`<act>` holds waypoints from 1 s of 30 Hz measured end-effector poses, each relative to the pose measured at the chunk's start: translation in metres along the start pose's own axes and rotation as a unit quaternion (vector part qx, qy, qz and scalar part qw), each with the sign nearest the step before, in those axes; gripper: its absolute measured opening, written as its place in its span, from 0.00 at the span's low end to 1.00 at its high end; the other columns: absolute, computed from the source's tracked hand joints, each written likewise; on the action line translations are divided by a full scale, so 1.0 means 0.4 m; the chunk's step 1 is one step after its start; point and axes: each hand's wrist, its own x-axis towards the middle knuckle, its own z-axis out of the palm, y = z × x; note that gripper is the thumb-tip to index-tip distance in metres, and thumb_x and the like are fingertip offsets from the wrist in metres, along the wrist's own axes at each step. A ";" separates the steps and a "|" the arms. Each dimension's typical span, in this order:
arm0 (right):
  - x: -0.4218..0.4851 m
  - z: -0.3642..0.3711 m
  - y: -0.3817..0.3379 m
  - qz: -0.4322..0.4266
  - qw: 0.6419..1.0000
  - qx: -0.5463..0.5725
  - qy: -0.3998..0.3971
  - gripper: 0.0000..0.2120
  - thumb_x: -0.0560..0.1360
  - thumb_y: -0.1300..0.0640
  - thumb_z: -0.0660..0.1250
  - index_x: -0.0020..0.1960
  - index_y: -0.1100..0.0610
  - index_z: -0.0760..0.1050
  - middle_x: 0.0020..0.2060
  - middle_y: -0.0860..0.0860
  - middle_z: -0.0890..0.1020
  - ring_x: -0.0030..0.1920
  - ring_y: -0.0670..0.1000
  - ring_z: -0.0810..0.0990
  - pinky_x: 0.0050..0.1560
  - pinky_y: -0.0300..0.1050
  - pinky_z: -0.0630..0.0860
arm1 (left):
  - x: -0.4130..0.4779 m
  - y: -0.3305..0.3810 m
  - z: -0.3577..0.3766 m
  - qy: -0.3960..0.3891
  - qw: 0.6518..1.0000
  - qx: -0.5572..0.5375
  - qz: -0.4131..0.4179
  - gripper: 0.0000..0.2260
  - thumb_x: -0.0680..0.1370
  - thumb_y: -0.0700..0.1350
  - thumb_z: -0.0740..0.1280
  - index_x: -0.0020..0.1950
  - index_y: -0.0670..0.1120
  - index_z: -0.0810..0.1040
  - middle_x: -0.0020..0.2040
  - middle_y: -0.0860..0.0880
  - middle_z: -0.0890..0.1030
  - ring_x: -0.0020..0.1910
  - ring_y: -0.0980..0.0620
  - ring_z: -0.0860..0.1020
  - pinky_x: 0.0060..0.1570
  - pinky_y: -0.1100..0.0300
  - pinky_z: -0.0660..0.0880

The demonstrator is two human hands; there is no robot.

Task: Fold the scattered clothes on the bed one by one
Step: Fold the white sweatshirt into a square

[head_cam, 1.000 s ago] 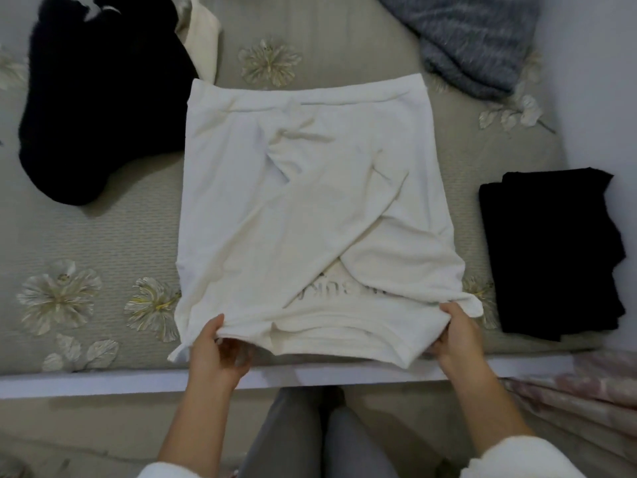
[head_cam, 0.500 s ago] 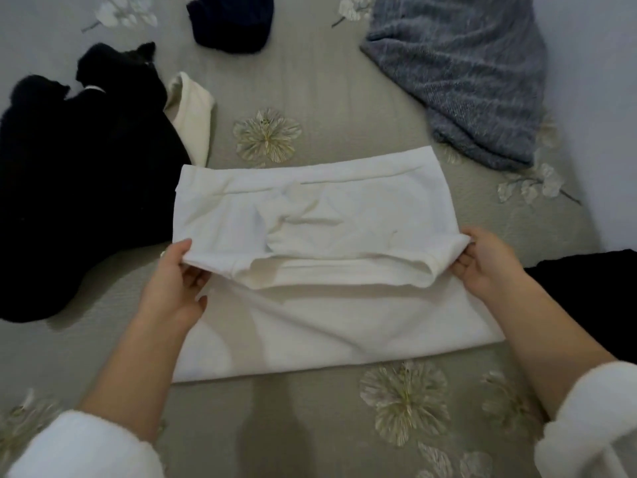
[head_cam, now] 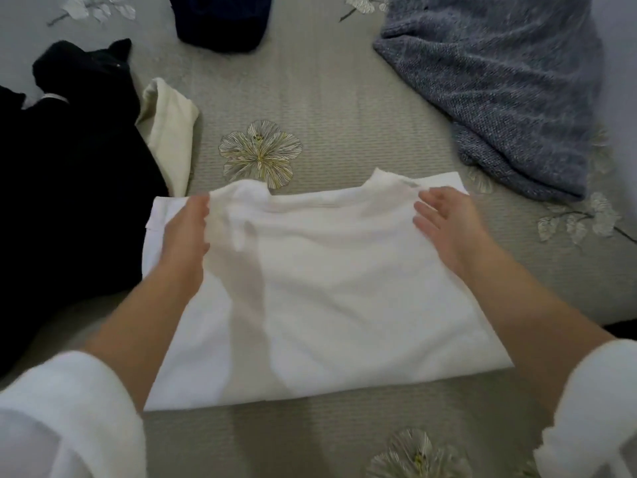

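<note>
Squaring the folded white garment (head_cam: 327, 288) on the bed (head_cam: 327, 98).
Left hand (head_cam: 184, 232) has a pinching grip on the far edge, fingertips hidden in cloth; right hand (head_cam: 444, 219) rests slack and empty at the other corner. Match edges, then smooth outward.

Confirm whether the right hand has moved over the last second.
Yes. The right hand went away from the person, from the white shirt's near hem to its far edge, closer to the grey knit sweater.

Two hands (left hand (head_cam: 186, 232), right hand (head_cam: 444, 219)), one each: white garment (head_cam: 344, 288), black garment (head_cam: 69, 201), cream cloth (head_cam: 169, 132), navy cloth (head_cam: 220, 22), grey knit (head_cam: 499, 91)
</note>
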 end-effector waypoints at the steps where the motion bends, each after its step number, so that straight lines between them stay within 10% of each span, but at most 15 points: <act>1: -0.008 -0.006 0.039 -0.060 0.992 -0.108 0.000 0.12 0.77 0.60 0.65 0.60 0.56 0.73 0.57 0.50 0.77 0.59 0.49 0.76 0.59 0.44 0.74 | -0.007 -0.049 0.011 0.013 0.988 0.122 0.091 0.17 0.79 0.54 0.60 0.66 0.53 0.73 0.65 0.53 0.73 0.66 0.53 0.68 0.65 0.58 0.62; 3: -0.035 -0.028 0.126 -0.217 0.902 -0.368 -0.053 0.22 0.77 0.56 0.66 0.70 0.53 0.69 0.66 0.47 0.73 0.68 0.47 0.70 0.70 0.43 0.63 | -0.029 -0.159 0.029 -0.047 0.888 0.373 0.264 0.27 0.79 0.62 0.51 0.76 0.53 0.61 0.76 0.48 0.60 0.76 0.48 0.56 0.72 0.53 0.52; 5: -0.055 -0.048 0.200 -0.299 0.732 -0.593 -0.151 0.27 0.79 0.43 0.55 0.76 0.48 0.58 0.75 0.46 0.60 0.76 0.47 0.54 0.74 0.44 0.47 | -0.049 -0.247 0.043 -0.108 0.804 0.502 0.300 0.29 0.76 0.67 0.40 0.77 0.63 0.48 0.79 0.52 0.43 0.78 0.48 0.41 0.73 0.48 0.42; 7: -0.055 -0.067 0.249 -0.286 0.607 -0.717 -0.189 0.30 0.75 0.36 0.38 0.77 0.39 0.45 0.77 0.43 0.45 0.77 0.48 0.40 0.74 0.47 0.36 | -0.058 -0.306 0.054 -0.113 0.803 0.530 0.249 0.27 0.74 0.67 0.37 0.73 0.68 0.38 0.77 0.55 0.34 0.76 0.48 0.33 0.72 0.45 0.36; 13: -0.044 -0.114 0.268 -0.281 0.608 -0.736 -0.096 0.28 0.78 0.38 0.37 0.77 0.40 0.41 0.78 0.46 0.44 0.77 0.50 0.37 0.75 0.51 0.36 | -0.085 -0.321 0.092 -0.046 0.815 0.517 0.257 0.28 0.77 0.64 0.40 0.77 0.60 0.39 0.78 0.48 0.35 0.76 0.49 0.34 0.72 0.45 0.35; 19: -0.117 -0.320 0.339 -0.330 0.542 -0.766 -0.103 0.26 0.81 0.40 0.43 0.77 0.45 0.56 0.76 0.51 0.59 0.76 0.54 0.56 0.75 0.56 0.51 | -0.160 -0.437 0.073 -0.069 0.762 0.565 0.309 0.28 0.80 0.62 0.40 0.79 0.56 0.45 0.79 0.50 0.41 0.77 0.53 0.38 0.74 0.48 0.43; 24: -0.116 -0.402 0.335 -0.225 0.635 -0.737 0.056 0.29 0.78 0.38 0.47 0.77 0.45 0.57 0.77 0.50 0.57 0.76 0.56 0.54 0.71 0.65 0.50 | -0.162 -0.444 0.076 -0.057 0.760 0.575 0.296 0.28 0.79 0.63 0.40 0.78 0.56 0.43 0.79 0.50 0.40 0.76 0.53 0.36 0.74 0.49 0.41; 30: -0.104 -0.380 0.287 -0.126 0.876 -0.429 0.182 0.39 0.71 0.49 0.72 0.75 0.58 0.57 0.70 0.58 0.65 0.70 0.58 0.65 0.70 0.56 0.61 | -0.214 -0.442 0.147 -0.056 0.832 0.498 0.236 0.31 0.77 0.59 0.43 0.79 0.51 0.43 0.77 0.45 0.34 0.75 0.49 0.32 0.73 0.49 0.35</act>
